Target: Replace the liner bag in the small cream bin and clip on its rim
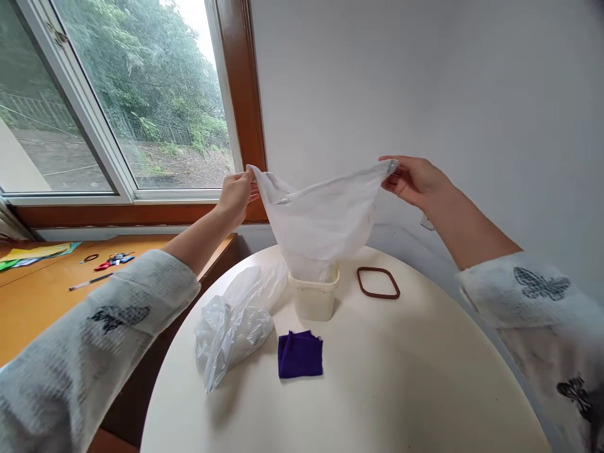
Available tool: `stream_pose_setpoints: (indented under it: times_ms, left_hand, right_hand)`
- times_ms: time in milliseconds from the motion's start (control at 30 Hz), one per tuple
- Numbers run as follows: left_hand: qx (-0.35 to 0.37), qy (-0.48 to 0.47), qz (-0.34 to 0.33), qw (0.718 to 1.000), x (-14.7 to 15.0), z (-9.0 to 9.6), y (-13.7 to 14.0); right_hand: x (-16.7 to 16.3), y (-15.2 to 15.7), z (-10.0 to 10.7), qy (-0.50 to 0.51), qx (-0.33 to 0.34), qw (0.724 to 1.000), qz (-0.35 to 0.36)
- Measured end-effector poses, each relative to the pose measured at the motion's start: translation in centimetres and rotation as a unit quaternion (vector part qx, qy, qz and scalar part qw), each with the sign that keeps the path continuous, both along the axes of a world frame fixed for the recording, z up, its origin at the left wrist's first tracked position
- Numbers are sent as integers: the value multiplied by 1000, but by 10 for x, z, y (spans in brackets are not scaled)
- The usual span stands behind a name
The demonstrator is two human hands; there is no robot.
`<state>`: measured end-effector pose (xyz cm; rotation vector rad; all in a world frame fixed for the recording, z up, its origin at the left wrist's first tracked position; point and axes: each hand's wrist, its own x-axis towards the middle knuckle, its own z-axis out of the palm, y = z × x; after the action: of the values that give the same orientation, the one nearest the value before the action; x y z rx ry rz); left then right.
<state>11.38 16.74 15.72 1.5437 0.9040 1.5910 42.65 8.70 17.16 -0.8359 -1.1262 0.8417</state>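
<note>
Two bare hands hold a thin white bag [325, 220] spread above a cream container [314, 303] on the round desk [425, 371]. The bag's lower end appears to reach into the container's mouth. The step in hand is judged to be fitting the bag into the container; the next move would call for lowering the stretched edge evenly around the rim. Left hand [237, 196], at eleven o'clock of the container: grip pinched on one upper corner. Right hand [415, 178], between one and two o'clock: grip pinched on the opposite corner, the edge sagging between them. About the container: a brown frame [381, 296] at three o'clock, a folded purple cloth [301, 357] at six, crumpled clear plastic [236, 330] at eight.
</note>
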Motion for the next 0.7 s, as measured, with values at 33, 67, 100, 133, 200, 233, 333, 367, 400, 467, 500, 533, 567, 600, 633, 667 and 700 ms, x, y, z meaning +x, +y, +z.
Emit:
stream_pose_setpoints:
  times_ms: [33,67,100,133,200,233,333,367,400,467,500,533,567,600,633,667,700]
  left_hand:
    - [-3,-21,-6,1000,9,2,-1]
    - [-9,-41,-15,999,17,3,-3]
    - [-20,-57,-31,998,26,4,-5]
    - [-27,-67,-50,996,34,6,-7]
    - [-31,-74,-98,992,49,7,-12]
    - [-25,-74,-121,990,55,8,-14]
    - [1,-65,-178,982,66,9,-25]
    - [10,-55,-194,979,67,10,-29]
    - [17,-41,-212,976,68,10,-33]
    - [32,-12,-251,967,68,12,-40]
    - [39,-3,-265,964,69,13,-41]
    - [42,2,-268,963,69,13,-42]
    - [44,3,-259,965,69,15,-42]
    - [46,2,-242,969,70,16,-40]
    - [47,2,-223,974,70,17,-37]
    - [49,5,-207,977,70,18,-34]
    - [51,11,-197,979,70,20,-31]
  right_hand:
    - [-10,3,3,3,8,1000,12]
    - [-20,6,5,6,14,1000,26]
    - [-30,9,6,9,19,999,39]
    - [-40,12,6,10,22,998,50]
    - [-57,18,6,9,30,997,71]
    - [-65,21,5,6,38,996,81]
    - [-83,27,3,-3,70,991,115]
    - [-88,27,4,-4,79,989,125]
    - [-92,27,4,-4,86,987,133]
    - [-100,26,7,-7,88,986,143]
    - [-103,25,8,-11,87,986,145]
    - [-106,24,10,-19,87,985,147]
    - [-108,23,12,-30,87,985,149]
    - [-110,21,14,-44,88,984,149]
    - [-112,19,16,-59,92,983,147]
    - [-113,18,18,-73,97,983,139]
    - [-113,16,19,-85,105,983,125]
